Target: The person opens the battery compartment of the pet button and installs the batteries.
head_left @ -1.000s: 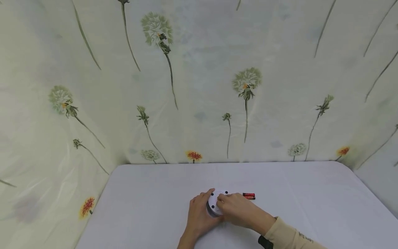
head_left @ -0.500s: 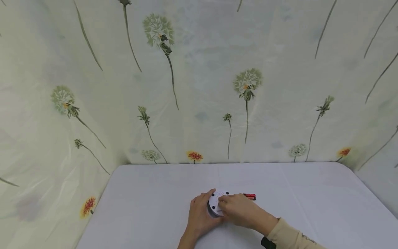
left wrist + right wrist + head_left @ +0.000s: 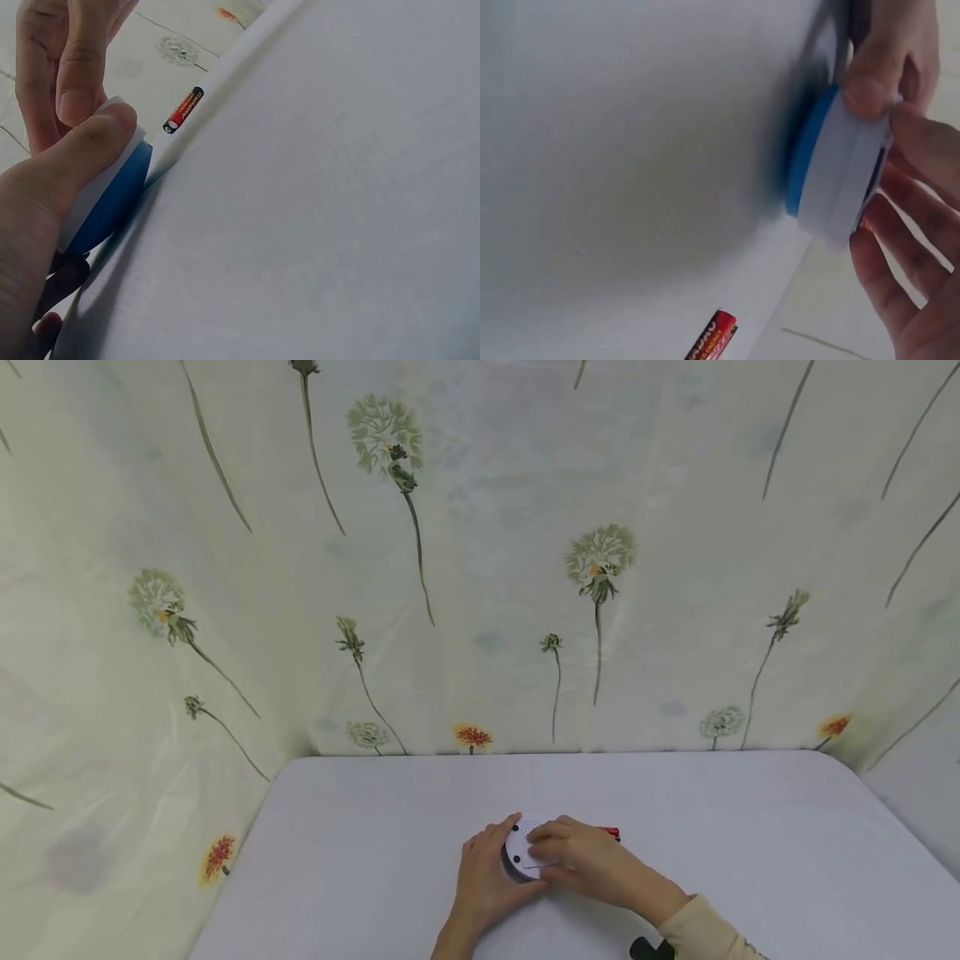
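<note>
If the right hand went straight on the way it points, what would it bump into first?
The round white-and-blue device, which the right hand seems to touch; beyond it, the left hand grips its side. Depth is hard to judge.

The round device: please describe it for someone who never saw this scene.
On the white table, find the left hand and right hand. Between them sits the device, white above, blue below. Its round shape distinguishes it from a slim red battery nearby.
</note>
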`<action>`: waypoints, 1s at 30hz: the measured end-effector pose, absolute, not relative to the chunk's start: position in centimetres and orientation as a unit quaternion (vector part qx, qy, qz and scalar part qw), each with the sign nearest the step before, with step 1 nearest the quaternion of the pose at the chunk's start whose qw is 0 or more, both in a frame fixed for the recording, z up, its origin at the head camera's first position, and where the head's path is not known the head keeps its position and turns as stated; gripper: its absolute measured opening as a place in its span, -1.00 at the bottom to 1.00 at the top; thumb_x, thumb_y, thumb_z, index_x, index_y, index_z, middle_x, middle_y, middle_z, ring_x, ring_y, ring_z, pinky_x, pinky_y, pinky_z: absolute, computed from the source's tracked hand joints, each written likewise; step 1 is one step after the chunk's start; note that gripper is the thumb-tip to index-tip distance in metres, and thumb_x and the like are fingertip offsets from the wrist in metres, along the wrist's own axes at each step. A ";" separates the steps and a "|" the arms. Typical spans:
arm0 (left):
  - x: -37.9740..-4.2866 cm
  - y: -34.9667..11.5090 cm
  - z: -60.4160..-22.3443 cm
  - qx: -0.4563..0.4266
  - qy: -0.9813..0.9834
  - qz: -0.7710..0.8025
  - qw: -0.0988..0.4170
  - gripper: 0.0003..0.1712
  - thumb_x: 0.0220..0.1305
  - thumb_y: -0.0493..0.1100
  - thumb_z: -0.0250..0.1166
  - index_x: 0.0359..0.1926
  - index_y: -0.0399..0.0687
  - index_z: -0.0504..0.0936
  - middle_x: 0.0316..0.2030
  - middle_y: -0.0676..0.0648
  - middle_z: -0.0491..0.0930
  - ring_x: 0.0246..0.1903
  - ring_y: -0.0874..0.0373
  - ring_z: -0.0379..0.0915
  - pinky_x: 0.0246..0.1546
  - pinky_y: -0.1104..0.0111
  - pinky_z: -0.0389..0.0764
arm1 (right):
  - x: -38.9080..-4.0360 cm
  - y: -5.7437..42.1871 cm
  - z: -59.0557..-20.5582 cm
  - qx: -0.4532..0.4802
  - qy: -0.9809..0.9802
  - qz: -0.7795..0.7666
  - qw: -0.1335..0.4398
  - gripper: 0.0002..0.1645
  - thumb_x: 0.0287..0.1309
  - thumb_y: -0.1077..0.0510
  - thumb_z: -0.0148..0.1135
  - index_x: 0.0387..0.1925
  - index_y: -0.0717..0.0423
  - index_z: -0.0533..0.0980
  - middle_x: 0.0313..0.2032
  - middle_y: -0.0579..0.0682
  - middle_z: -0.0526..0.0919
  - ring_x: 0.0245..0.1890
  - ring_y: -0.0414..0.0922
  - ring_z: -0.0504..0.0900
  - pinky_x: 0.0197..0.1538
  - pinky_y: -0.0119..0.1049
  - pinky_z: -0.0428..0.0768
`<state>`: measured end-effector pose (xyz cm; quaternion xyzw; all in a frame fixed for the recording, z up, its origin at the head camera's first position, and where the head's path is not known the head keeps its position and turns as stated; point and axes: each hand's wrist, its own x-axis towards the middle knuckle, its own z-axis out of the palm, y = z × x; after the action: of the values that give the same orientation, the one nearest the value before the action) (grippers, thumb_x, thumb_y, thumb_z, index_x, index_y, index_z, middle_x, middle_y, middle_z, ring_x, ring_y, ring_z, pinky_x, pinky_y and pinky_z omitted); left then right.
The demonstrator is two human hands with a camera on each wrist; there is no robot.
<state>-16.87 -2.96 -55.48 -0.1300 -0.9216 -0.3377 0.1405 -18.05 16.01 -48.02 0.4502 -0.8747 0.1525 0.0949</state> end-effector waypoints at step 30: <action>-16.9 -3.0 -55.0 -0.115 -0.923 -0.344 0.130 0.14 -0.30 0.57 0.31 0.32 0.17 0.31 0.03 0.11 0.57 -0.01 0.25 0.45 0.09 0.17 0.35 | -18.0 15.3 -49.8 0.436 -0.860 0.139 0.226 -0.77 -0.01 0.15 0.32 -0.41 -0.10 0.38 -0.35 -0.27 0.30 -0.31 -0.31 0.22 -0.27 -0.47 0.25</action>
<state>-16.88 -3.01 -55.00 -0.1145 -0.9229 -0.3436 0.1304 -17.98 15.29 -49.82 0.4364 -0.8597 0.1387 0.2263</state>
